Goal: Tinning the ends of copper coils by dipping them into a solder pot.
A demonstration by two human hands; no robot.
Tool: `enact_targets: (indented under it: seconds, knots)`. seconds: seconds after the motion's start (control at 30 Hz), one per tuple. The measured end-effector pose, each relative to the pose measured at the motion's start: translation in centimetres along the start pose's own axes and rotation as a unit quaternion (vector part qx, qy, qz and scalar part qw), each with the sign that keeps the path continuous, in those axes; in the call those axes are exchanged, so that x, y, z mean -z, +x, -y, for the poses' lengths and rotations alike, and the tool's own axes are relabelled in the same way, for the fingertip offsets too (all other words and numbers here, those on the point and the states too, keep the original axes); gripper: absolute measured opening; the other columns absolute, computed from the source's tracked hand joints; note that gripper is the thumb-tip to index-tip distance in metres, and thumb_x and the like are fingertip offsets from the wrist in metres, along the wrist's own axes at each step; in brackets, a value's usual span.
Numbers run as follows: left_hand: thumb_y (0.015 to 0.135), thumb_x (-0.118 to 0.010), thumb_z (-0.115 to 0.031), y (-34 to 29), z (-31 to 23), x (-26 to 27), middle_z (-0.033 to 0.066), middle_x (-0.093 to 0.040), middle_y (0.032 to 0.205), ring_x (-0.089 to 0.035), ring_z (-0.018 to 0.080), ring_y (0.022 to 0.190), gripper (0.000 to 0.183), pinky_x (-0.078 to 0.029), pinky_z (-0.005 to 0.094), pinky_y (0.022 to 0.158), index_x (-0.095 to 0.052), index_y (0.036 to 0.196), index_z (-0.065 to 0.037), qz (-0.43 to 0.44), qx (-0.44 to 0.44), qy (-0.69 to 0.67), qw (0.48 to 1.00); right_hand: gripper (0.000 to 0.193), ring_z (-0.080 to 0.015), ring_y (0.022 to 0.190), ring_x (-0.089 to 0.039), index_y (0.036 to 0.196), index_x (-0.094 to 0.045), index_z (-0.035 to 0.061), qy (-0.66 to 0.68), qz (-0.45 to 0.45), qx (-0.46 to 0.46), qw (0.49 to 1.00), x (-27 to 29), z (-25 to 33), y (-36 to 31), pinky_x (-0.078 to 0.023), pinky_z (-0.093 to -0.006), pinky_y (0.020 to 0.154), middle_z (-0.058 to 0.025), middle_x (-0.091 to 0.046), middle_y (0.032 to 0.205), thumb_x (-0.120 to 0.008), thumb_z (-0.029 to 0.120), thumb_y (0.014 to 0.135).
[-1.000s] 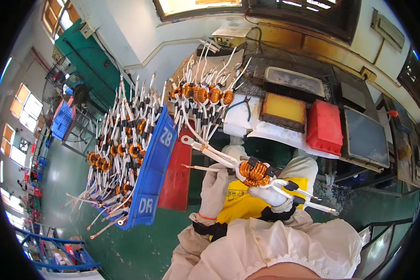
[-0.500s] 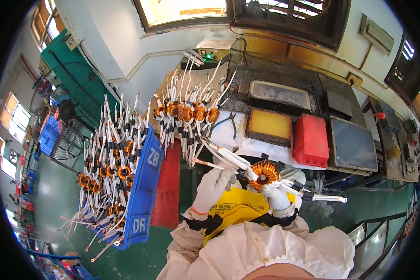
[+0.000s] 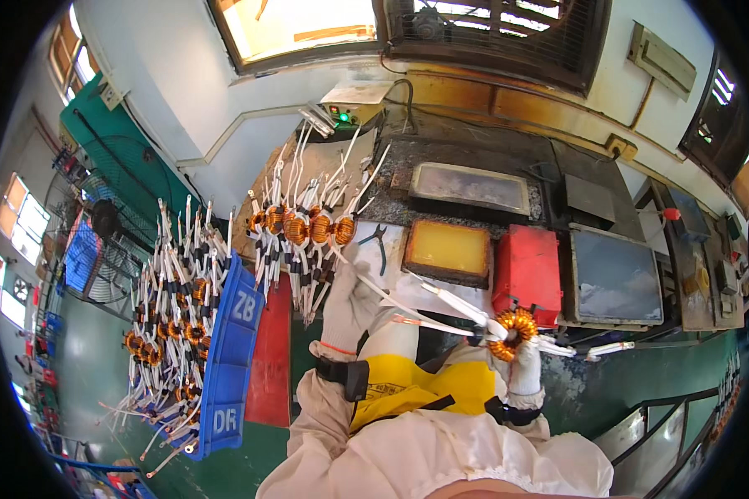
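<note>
A ring-shaped copper-wound coil (image 3: 516, 331) with long white sleeved leads is in my gloved right hand (image 3: 524, 366), whose fingers are closed round its lower side. Some of its leads stretch left and others right, ending in metal lugs. My gloved left hand (image 3: 345, 295) is raised beside a row of similar coils (image 3: 318, 226) on the bench, just below their hanging leads. A white lead crosses in front of that hand, and its fingers are partly hidden, so whether it grips anything is unclear.
At my left a blue crate (image 3: 229, 358) is heaped with coils (image 3: 171, 333). On the bench are pliers (image 3: 380, 248), a tray of yellow material (image 3: 448, 249), a red box (image 3: 528, 270), a grey-topped vessel (image 3: 616, 274) and a long rectangular pot (image 3: 470, 190). A fan (image 3: 104, 220) stands far left.
My left hand has moved up and left, away from the coil, toward the bench row. My right hand has carried the coil right and slightly down. The head view has shifted a little.
</note>
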State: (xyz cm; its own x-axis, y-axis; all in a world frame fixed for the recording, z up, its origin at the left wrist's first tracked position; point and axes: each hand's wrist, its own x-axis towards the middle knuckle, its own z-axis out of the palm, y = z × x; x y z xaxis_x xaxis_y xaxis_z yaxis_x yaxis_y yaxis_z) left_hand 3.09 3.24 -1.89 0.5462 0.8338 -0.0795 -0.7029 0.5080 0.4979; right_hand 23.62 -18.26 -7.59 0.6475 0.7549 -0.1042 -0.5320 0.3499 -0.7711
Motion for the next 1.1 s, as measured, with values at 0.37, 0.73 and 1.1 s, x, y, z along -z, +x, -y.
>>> enact_targets:
  seconds: [0.37,0.73,1.1]
  knots:
    - [0.092,-0.054,-0.011,3.7,3.3,-2.5,0.0085,-0.061,0.1,-0.06,0.0155,0.087,0.021,-0.051,0.0294,0.077,-0.054,0.111,-0.002,-0.014,-0.166,0.138,0.976,0.069,-0.0176,0.072,-0.057,0.121,-0.042,0.0036,-0.013,0.029,0.004,0.999,2.2,5.2,-1.8,-0.05,-0.0342,0.059,-0.014,-0.058,0.106,-0.067,0.05,0.077]
    - [0.094,-0.052,-0.025,2.2,6.7,-2.3,0.0083,-0.058,0.093,-0.059,0.0169,0.08,0.026,-0.052,0.0307,0.073,-0.053,0.107,-0.002,0.0,0.074,0.103,0.992,0.051,-0.0217,0.084,-0.058,0.118,-0.046,-0.002,-0.084,-0.025,0.082,0.993,6.4,1.2,-1.2,-0.051,-0.0368,0.076,-0.0174,-0.055,0.113,-0.067,0.022,0.079]
    - [0.097,-0.045,-0.029,0.3,7.6,-2.5,0.0022,-0.057,0.078,-0.055,0.0118,0.066,0.027,-0.047,0.0261,0.063,-0.057,0.097,-0.006,-0.017,0.129,0.151,0.98,0.032,-0.0147,0.087,-0.058,0.106,-0.055,-0.0016,-0.229,-0.114,0.138,0.957,0.1,1.0,1.2,-0.049,-0.028,0.078,-0.0075,-0.061,0.097,-0.067,0.011,0.079]
